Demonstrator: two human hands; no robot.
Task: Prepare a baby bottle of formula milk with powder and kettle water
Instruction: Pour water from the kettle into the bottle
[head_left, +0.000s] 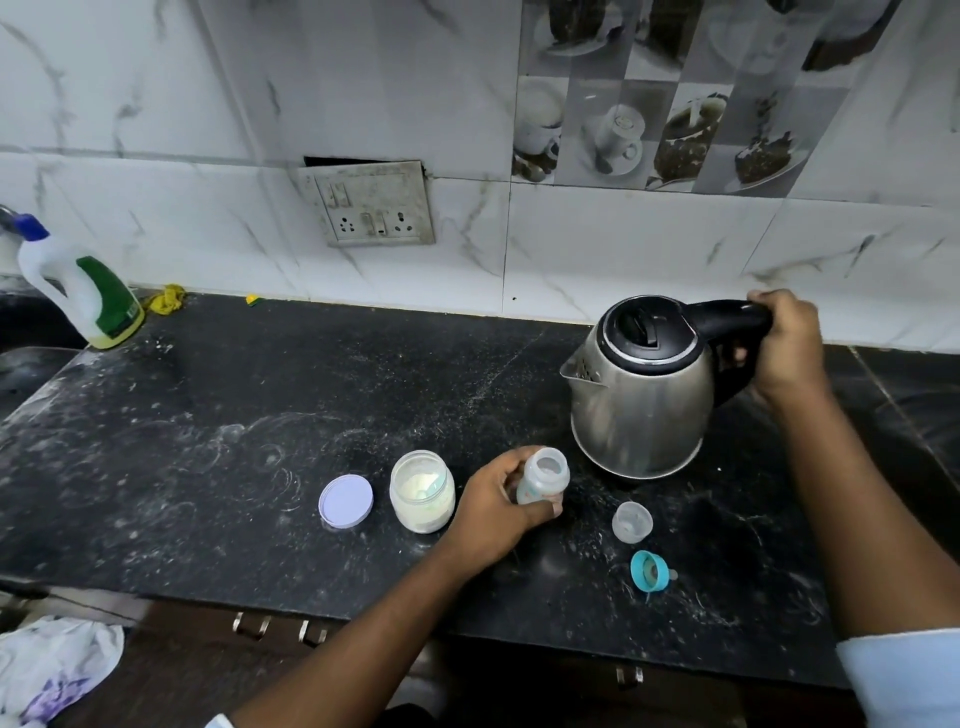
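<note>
My left hand (493, 506) grips a small clear baby bottle (543, 475), uncapped and tilted a little to the right, on the black counter (260, 415). My right hand (787, 348) is closed round the black handle of a steel kettle (641, 395) standing behind the bottle, spout to the left. An open jar of white formula powder (422, 491) with a scoop inside stands left of the bottle. Its lilac lid (345, 501) lies flat beside it. The bottle's clear cap (632, 522) and teal teat ring (649, 570) lie to the right.
A white detergent bottle with a blue cap (78, 291) stands at the far left beside a yellow rag (166, 299). A socket plate (371, 205) is on the tiled wall. Drawer handles (278, 629) sit under the counter's front edge, and a cloth (52, 665) lies lower left.
</note>
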